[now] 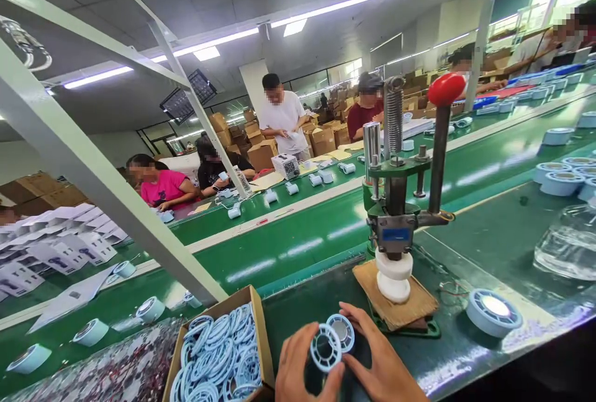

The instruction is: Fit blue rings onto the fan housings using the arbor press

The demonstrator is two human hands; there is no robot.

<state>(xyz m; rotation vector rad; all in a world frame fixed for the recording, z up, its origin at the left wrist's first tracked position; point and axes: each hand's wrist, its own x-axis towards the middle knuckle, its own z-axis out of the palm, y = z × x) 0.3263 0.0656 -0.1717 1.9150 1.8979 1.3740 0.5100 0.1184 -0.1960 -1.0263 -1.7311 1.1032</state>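
Observation:
My left hand (pixel 298 361) is closed on a light-blue plastic ring (pixel 325 347) with spokes and an open centre. Beside it, my right hand (pixel 372 352) grips a round light-blue fan housing (pixel 341 332) with a grey disc in its middle. The ring overlaps the near edge of the housing; whether they touch, I cannot tell. Just beyond my hands stands a hand-lever press (pixel 395 228) with a red knob (pixel 446 89). Its white round die (pixel 393 287) rests over a brown board (pixel 367 284).
A cardboard box (pixel 267 352) of light-blue rings is at my left, near a pile of wired parts (pixel 121 358). Another round housing (pixel 493 312) lies right of the press. A clear bottle (pixel 568 244) stands farther right. Beyond runs a green conveyor (pixel 279 253); several people work across it.

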